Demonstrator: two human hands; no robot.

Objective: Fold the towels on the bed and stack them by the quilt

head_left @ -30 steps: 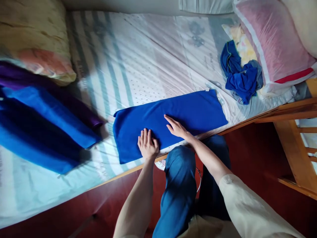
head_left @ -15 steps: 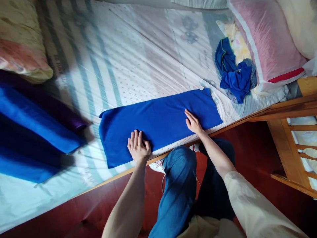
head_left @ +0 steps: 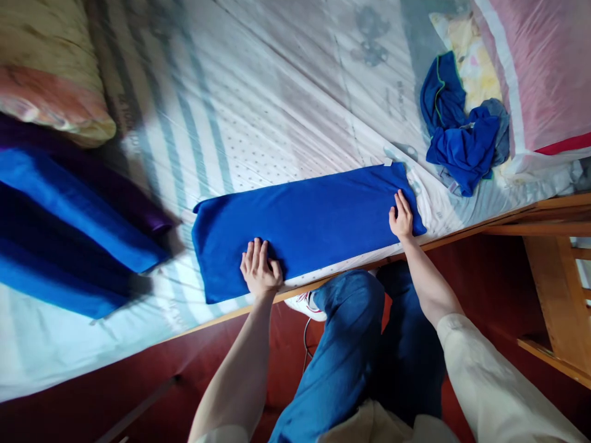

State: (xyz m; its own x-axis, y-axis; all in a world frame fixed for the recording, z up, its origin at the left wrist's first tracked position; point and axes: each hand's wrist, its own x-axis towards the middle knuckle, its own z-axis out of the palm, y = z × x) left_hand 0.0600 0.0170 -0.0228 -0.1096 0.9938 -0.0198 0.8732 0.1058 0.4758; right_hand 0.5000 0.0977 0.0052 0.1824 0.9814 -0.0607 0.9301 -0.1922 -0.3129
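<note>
A blue cloth (head_left: 314,215), folded into a long strip, lies flat along the near edge of the bed. My left hand (head_left: 261,266) rests on its left part, fingers spread and palm down. Near the cloth's right end, my right hand (head_left: 401,215) lies on top with its fingers stretched out. A small white tag (head_left: 388,162) shows at the far right corner of the cloth. Neither hand grips the fabric.
Crumpled blue clothes (head_left: 466,144) lie at the right beside a pink pillow (head_left: 545,74). More blue cloth (head_left: 83,227) and a dark purple piece (head_left: 124,191) are at the left, below a yellow and orange pillow (head_left: 55,74). A wooden edge (head_left: 508,220) borders the bed.
My right hand has slid rightward over the cloth to near its right end. My left hand stays on the left part. The view has shifted a little.
</note>
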